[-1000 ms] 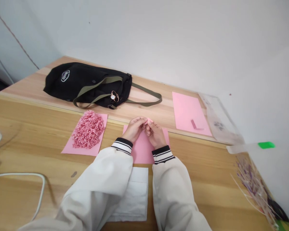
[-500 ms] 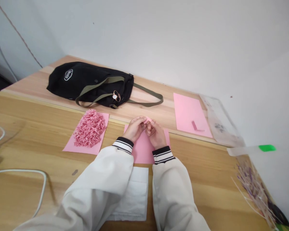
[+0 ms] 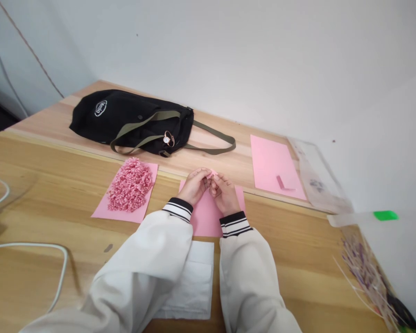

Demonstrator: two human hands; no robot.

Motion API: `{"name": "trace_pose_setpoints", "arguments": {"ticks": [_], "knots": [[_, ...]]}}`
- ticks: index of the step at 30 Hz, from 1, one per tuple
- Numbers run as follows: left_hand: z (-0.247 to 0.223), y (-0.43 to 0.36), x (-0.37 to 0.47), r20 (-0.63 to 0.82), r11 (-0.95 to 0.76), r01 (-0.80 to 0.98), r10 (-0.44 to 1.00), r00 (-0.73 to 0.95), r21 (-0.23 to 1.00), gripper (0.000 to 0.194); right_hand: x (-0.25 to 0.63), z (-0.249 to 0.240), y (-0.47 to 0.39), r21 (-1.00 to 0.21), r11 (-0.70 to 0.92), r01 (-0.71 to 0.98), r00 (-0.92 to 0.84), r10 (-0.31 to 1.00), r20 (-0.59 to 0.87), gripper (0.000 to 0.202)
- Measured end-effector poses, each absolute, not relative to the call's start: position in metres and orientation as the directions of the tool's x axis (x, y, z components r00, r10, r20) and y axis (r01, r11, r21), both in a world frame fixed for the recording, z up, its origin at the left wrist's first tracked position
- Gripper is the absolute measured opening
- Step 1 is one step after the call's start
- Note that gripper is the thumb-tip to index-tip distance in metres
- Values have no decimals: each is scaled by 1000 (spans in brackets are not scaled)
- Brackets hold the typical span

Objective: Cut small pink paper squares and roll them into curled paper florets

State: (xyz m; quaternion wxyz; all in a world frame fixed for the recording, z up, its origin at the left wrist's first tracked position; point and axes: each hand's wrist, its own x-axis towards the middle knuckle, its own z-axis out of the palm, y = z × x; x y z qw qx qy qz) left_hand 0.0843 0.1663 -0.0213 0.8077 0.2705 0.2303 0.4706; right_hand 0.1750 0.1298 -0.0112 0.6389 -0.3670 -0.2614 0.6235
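Observation:
Between the fingertips of both hands is a small piece of pink paper [image 3: 212, 173], partly hidden by the fingers. My left hand [image 3: 196, 185] pinches it from the left, and my right hand [image 3: 224, 192] pinches it from the right. Both hands are over a pink sheet of paper [image 3: 208, 222] lying on the wooden table. To the left, a heap of crinkled pink paper strips [image 3: 131, 185] rests on another pink sheet [image 3: 107, 214]. A folded pink strip [image 3: 283, 183] lies on a third pink sheet [image 3: 270, 159] at the right.
A black bag [image 3: 131, 115] with olive straps lies behind, a watch [image 3: 167, 138] on it. Folded white cloth or tissue [image 3: 194, 282] lies between my forearms. A white cable [image 3: 60, 268] is at left; dried stems [image 3: 364, 268] and clear plastic packaging [image 3: 319, 180] are at right.
Both hands keep their place over the sheet, still pinching the small paper piece, with only slight finger movement. The whole view has shifted a little.

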Motion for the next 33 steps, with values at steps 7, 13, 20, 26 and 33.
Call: {"name": "trace_pose_setpoints", "arguments": {"ticks": [7,13,20,26,33], "knots": [[-20,166,85,-123,406,-645,891,438,648,16,175,-13,131,-803,-47,-593,100,986,-132,11],[-20,165,84,-93,394,-633,886,453,667,16,176,-13,131,-810,-44,-585,101,987,-126,11],[-19,165,85,-114,396,-628,890,441,670,17,176,-14,131,-820,-45,-571,109,986,-130,10],[-18,164,84,-74,375,-596,881,467,710,17,175,-14,131,-811,-33,-584,101,988,-113,13],[-15,162,84,-105,398,-562,870,481,725,18,174,-17,133,-783,6,-622,108,991,-79,32]]}}
